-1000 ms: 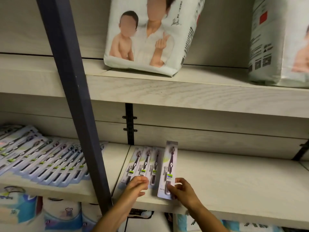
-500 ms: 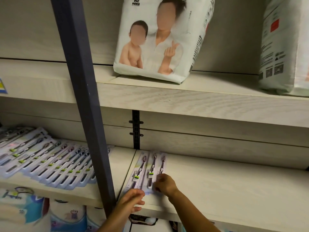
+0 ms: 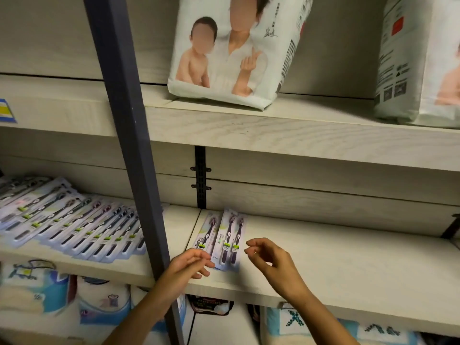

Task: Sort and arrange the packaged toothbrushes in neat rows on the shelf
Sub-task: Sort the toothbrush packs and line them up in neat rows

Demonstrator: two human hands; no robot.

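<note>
My left hand (image 3: 189,267) reaches up from below, fingers loosely curled and holding nothing, fingertips at the lower end of 3 packaged toothbrushes (image 3: 227,239); I cannot tell whether they touch. My right hand (image 3: 272,260) hovers just right of those packs, fingers relaxed and empty. The 3 packs lie flat, overlapping side by side, near the left end of the pale shelf (image 3: 336,260). Left of a dark upright post (image 3: 124,120), a long fanned row of toothbrush packs (image 3: 74,227) lies on the neighbouring board. A nappy bag (image 3: 236,58) stands on the board above
</note>
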